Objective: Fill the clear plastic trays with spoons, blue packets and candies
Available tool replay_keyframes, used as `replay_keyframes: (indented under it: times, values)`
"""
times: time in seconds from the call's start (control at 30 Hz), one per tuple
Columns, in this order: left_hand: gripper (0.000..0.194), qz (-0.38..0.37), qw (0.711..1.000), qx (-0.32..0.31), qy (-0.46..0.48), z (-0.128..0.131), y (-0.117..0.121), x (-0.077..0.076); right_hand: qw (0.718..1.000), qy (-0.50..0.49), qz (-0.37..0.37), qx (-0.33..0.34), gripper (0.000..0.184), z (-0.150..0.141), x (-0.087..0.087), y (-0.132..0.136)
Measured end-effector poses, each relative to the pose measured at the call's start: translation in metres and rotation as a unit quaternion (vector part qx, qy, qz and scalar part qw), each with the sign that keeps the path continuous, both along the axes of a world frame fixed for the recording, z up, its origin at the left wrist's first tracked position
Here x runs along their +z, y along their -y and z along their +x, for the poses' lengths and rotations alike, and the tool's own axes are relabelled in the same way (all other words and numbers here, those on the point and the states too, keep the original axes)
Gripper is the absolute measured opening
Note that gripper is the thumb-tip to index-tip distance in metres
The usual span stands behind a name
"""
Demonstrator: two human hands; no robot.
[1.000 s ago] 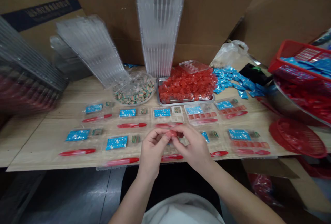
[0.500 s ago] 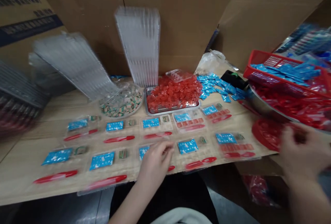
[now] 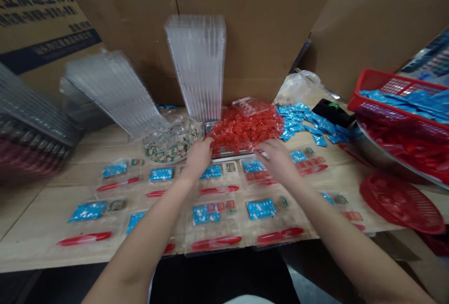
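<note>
My left hand (image 3: 199, 155) is at the left end of a metal tray (image 3: 228, 157) heaped with small red translucent pieces (image 3: 250, 126). Its fingers are bent together against the pile's edge, and what they hold is hidden. At the tray's front right, my right hand (image 3: 277, 160) reaches to the red pieces, fingers curved and slightly apart. Beneath my arms lie rows of clear plastic trays with blue packets (image 3: 261, 209) and red pens or pen-like sticks (image 3: 216, 243). In the front middle one, a few red squares (image 3: 220, 206) lie by its blue packet.
Left of the pile is a round dish (image 3: 166, 147) of small green-and-tan pieces. Stacks of clear trays (image 3: 198, 65) lean behind. Loose blue packets (image 3: 298, 119), a red basket (image 3: 382, 79), a large bowl (image 3: 375, 142) and a red sieve-like basket (image 3: 421, 208) stand rightward.
My left hand has moved from the front middle tray up to the heap. My right hand has come leftward from the red sieve-like basket to the heap. Red squares now show in the front middle tray.
</note>
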State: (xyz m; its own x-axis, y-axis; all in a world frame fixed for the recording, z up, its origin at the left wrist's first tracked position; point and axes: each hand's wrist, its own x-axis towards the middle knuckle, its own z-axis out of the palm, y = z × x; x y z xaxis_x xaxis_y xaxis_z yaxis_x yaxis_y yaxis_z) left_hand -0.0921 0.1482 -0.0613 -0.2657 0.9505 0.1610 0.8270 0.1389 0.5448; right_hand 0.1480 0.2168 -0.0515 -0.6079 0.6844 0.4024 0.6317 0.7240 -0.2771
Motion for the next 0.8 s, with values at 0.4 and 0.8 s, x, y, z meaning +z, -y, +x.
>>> replay_keyframes:
  times: [0.4, 0.8]
  values:
    - [0.026, 0.05, 0.973, -0.009, 0.224, -0.01, 0.028, 0.004, 0.976, -0.042, -0.21, 0.034, 0.02, -0.099, -0.011, -0.012]
    - [0.031, 0.067, 0.777, -0.004, 0.625, 0.053, 0.089, 0.023, 0.901, -0.276, -0.333, 0.05, 0.016, -0.057, 0.026, 0.083]
